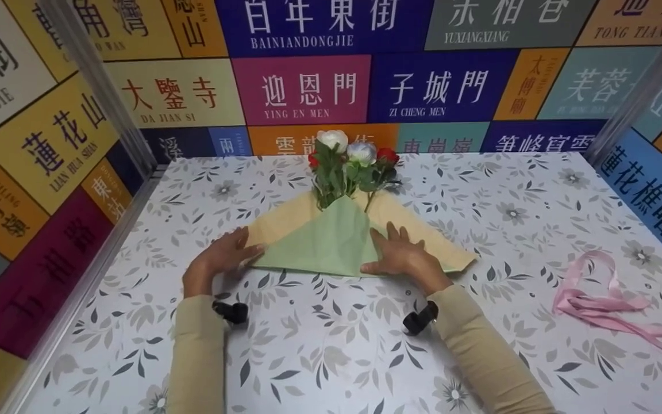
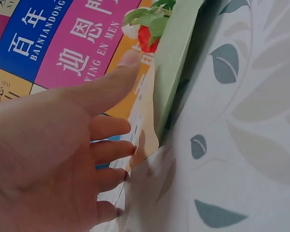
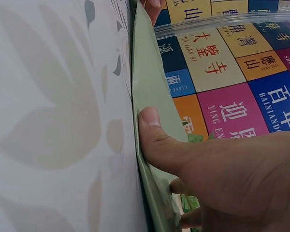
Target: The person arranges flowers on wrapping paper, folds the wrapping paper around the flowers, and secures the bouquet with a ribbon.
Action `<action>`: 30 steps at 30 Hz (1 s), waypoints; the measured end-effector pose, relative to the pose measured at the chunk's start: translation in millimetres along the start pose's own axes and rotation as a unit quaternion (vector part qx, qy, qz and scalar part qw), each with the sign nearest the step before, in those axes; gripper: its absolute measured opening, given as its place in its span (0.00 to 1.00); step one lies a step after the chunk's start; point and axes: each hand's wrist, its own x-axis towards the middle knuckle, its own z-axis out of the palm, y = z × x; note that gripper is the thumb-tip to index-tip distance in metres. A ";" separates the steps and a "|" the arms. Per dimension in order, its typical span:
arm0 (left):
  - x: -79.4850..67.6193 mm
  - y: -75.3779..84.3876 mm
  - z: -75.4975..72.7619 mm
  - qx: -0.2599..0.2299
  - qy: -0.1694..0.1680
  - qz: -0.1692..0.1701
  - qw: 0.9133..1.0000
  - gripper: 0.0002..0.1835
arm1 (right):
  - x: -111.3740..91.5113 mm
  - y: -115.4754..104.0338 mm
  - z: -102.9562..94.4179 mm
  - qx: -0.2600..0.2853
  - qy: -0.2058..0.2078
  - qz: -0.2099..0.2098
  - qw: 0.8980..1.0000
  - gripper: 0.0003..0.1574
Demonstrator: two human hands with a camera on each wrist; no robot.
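Note:
A sheet of wrapping paper [image 1: 325, 236], green on one face and tan on the other, lies folded on the table with its straight edge toward me. Out of its top stick artificial flowers [image 1: 347, 167], white and red with green leaves; the paper hides their lower stems. My left hand [image 1: 222, 253] is at the left corner of the paper, thumb apart from the fingers; in the left wrist view the fingertips [image 2: 125, 174] meet the tan edge. With fingers spread, my right hand [image 1: 403, 253] rests on the right part of the green fold, its thumb [image 3: 154, 135] pressing near the front edge.
A loose pink ribbon [image 1: 595, 305] lies on the right of the floral-patterned table [image 1: 319, 345]. Colourful panels with Chinese lettering [image 1: 302, 89] stand behind and at both sides. Each wrist wears a black device [image 1: 420, 317].

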 end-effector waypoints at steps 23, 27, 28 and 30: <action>10.2 28.8 8.5 0.024 0.064 0.037 0.997 0.68 | -1.3 2.3 -0.1 -0.005 0.005 0.000 1.000 0.61; 8.7 27.3 3.5 -0.054 0.094 0.030 0.994 0.68 | -0.7 2.4 0.1 -0.005 0.005 -0.001 1.000 0.62; 8.4 26.5 2.8 -0.075 0.099 0.035 0.992 0.67 | -0.5 2.4 0.0 -0.005 0.005 0.000 1.000 0.63; 8.2 24.0 2.2 -0.113 0.105 0.064 0.986 0.64 | -0.3 2.1 -0.7 -0.005 0.003 0.000 1.000 0.63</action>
